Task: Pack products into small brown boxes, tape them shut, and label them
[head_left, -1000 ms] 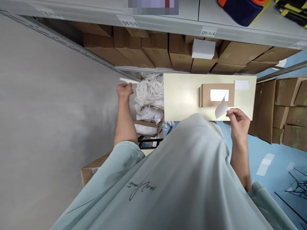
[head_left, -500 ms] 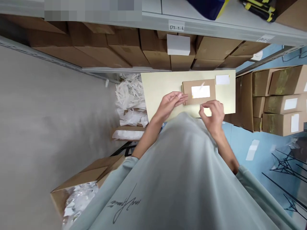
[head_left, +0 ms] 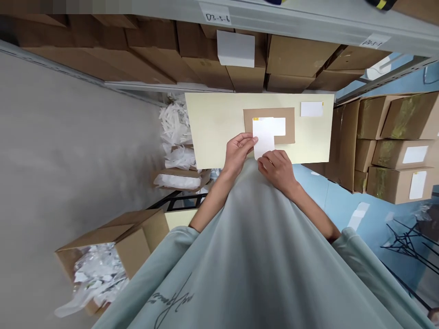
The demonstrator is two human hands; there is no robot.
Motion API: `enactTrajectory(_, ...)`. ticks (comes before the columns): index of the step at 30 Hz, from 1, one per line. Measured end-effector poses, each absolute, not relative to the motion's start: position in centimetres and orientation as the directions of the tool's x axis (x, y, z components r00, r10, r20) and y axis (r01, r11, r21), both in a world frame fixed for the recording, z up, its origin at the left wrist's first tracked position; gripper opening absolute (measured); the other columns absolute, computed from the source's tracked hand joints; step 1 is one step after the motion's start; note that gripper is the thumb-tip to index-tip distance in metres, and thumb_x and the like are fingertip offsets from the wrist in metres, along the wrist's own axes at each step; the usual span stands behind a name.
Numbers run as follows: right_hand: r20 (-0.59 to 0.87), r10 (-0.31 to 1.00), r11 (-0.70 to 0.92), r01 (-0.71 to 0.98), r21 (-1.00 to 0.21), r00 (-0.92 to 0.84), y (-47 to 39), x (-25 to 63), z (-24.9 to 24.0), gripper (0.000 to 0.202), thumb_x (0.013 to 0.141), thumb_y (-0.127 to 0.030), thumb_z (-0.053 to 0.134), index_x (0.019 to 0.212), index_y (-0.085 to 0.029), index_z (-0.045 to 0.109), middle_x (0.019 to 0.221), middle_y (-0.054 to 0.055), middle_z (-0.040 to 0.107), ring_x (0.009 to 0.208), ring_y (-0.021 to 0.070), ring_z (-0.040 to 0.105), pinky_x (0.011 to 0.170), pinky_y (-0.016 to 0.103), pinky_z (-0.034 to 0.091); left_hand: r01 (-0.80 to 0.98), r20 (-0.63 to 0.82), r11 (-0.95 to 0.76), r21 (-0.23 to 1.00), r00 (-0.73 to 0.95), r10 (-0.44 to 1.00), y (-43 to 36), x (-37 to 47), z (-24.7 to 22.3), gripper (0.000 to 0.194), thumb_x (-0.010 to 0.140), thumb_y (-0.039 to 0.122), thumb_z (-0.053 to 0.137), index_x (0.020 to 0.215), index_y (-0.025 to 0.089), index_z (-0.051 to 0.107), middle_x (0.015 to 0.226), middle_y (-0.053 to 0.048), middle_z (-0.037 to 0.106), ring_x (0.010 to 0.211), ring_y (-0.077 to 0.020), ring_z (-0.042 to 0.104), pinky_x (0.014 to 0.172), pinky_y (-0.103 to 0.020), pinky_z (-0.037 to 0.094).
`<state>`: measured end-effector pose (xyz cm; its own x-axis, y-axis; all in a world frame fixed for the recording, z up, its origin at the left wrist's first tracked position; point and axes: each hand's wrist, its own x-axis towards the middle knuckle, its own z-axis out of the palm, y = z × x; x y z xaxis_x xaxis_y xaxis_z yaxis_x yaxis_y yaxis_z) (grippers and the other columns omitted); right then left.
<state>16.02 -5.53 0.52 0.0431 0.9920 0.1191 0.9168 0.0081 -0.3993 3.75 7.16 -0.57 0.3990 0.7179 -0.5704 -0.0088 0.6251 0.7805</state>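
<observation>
A white label sheet (head_left: pixel 263 139) with a small yellow mark at its top left hangs between my hands, over a brown cardboard box (head_left: pixel 288 124) on the pale yellow board (head_left: pixel 216 123). My left hand (head_left: pixel 239 151) pinches the sheet's left edge between thumb and fingers. Fingers closed, my right hand (head_left: pixel 277 168) grips its lower right corner. Partly hidden behind the sheet, a white label (head_left: pixel 280 127) lies on the box's top. Another white label (head_left: pixel 311 109) is at the board's upper right.
Cardboard boxes (head_left: pixel 302 55) line the shelf beyond the board. More taped boxes (head_left: pixel 394 153) are stacked at the right. At lower left an open carton (head_left: pixel 137 244) holds white scraps (head_left: pixel 101 274). White paper waste (head_left: pixel 174 121) lies left of the board.
The white label sheet is now held between both hands. My right hand has moved left, closer to my left hand. The view has shifted, and the box appears further left.
</observation>
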Motion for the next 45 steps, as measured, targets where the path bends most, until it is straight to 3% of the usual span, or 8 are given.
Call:
enactTrajectory(5, -0.017, 0.999, 0.021, 0.866, -0.500, -0.034, -6.5, 19.0, 0.1, 0.029, 0.111, -0.009, 0.061, 0.092, -0.025, 0.077, 0.098, 0.005, 0.074, 0.091, 0.0226, 0.061, 0.085, 0.040, 0.043, 0.050, -0.536, 0.549, 0.834, 0.307, 0.787, 5.6, 5.6, -1.4, 0.051, 0.075, 0.063, 0.095, 0.090, 0.025, 0.064, 0.079, 0.003, 0.072, 0.081, -0.0152, 0.073, 0.077, -0.027, 0.060)
enactTrajectory(11, 0.131, 0.962, -0.114, 0.787, -0.607, 0.240, -5.3, 25.8, 1.3, 0.025, 0.119, -0.035, 0.059, 0.115, -0.031, 0.083, 0.106, 0.007, 0.074, 0.102, 0.0263, 0.065, 0.093, 0.043, 0.045, 0.170, -0.371, 0.333, 0.927, 0.317, 0.873, 4.7, 6.4, -1.8, 0.051, 0.078, 0.066, 0.097, 0.090, 0.023, 0.071, 0.098, -0.005, 0.081, 0.097, -0.0207, 0.080, 0.087, -0.031, 0.065)
enactTrajectory(14, 0.161, 0.959, -0.086, 0.777, -0.624, 0.235, -4.2, 28.2, 1.3, 0.030, 0.120, -0.042, 0.056, 0.117, -0.031, 0.083, 0.105, 0.007, 0.073, 0.104, 0.0274, 0.065, 0.095, 0.045, 0.046, 0.203, -0.262, 0.198, 0.959, 0.370, 0.891, 4.2, 6.6, -1.7, 0.049, 0.086, 0.068, 0.092, 0.093, 0.023, 0.075, 0.109, -0.008, 0.084, 0.105, -0.0239, 0.082, 0.092, -0.036, 0.069)
enactTrajectory(23, 0.136, 0.987, 0.019, 0.780, -0.625, 0.085, -4.6, 29.7, -0.1, 0.021, 0.117, -0.030, 0.059, 0.106, -0.028, 0.077, 0.101, 0.006, 0.071, 0.100, 0.0270, 0.064, 0.094, 0.045, 0.048, 0.340, -0.087, -0.105, 0.935, 0.504, 0.859, 3.1, 6.5, -0.6, 0.031, 0.105, 0.057, 0.078, 0.111, 0.027, 0.083, 0.130, -0.010, 0.083, 0.126, -0.0273, 0.080, 0.112, -0.044, 0.067)
enactTrajectory(27, 0.096, 0.980, -0.056, 0.705, -0.707, 0.174, -5.5, 29.9, 0.0, 0.013, 0.110, -0.024, 0.064, 0.101, -0.027, 0.073, 0.098, 0.004, 0.070, 0.096, 0.0253, 0.065, 0.095, 0.045, 0.052, 0.444, -0.138, -0.064, 0.894, 0.406, 0.903, 3.4, 6.0, -3.0, 0.067, 0.097, 0.063, 0.087, 0.154, 0.033, 0.069, 0.152, -0.012, 0.076, 0.144, -0.0330, 0.071, 0.116, -0.046, 0.064)
enactTrajectory(29, 0.061, 0.968, -0.107, 0.619, -0.778, 0.244, -5.8, 30.1, 0.3, 0.011, 0.108, -0.024, 0.067, 0.099, -0.027, 0.072, 0.098, 0.003, 0.070, 0.093, 0.0238, 0.066, 0.094, 0.044, 0.054, 0.428, -0.184, 0.018, 0.904, 0.351, 0.918, 3.6, 5.9, -4.6, 0.083, 0.095, 0.066, 0.088, 0.165, 0.033, 0.059, 0.152, -0.014, 0.076, 0.140, -0.0321, 0.073, 0.110, -0.044, 0.066)
enactTrajectory(39, -0.080, 0.928, -0.187, 0.267, -0.945, 0.365, -6.6, 30.7, 1.9, 0.016, 0.101, -0.037, 0.081, 0.090, -0.028, 0.076, 0.091, 0.001, 0.072, 0.087, 0.0203, 0.069, 0.088, 0.042, 0.064, 0.316, -0.308, 0.203, 0.927, 0.332, 0.892, 5.2, 6.9, -6.1, 0.050, 0.096, 0.069, 0.085, 0.110, 0.022, 0.085, 0.099, -0.009, 0.084, 0.086, -0.0207, 0.077, 0.071, -0.030, 0.064)
enactTrajectory(45, -0.116, 0.911, -0.215, 0.215, -0.953, 0.396, -6.6, 30.7, 1.8, 0.017, 0.099, -0.041, 0.084, 0.090, -0.028, 0.078, 0.092, 0.001, 0.073, 0.089, 0.0201, 0.070, 0.090, 0.041, 0.065, 0.273, -0.309, 0.212, 0.938, 0.386, 0.869, 6.7, 6.7, -5.7, 0.038, 0.093, 0.056, 0.091, 0.110, 0.023, 0.084, 0.095, -0.007, 0.082, 0.083, -0.0180, 0.073, 0.073, -0.029, 0.062)
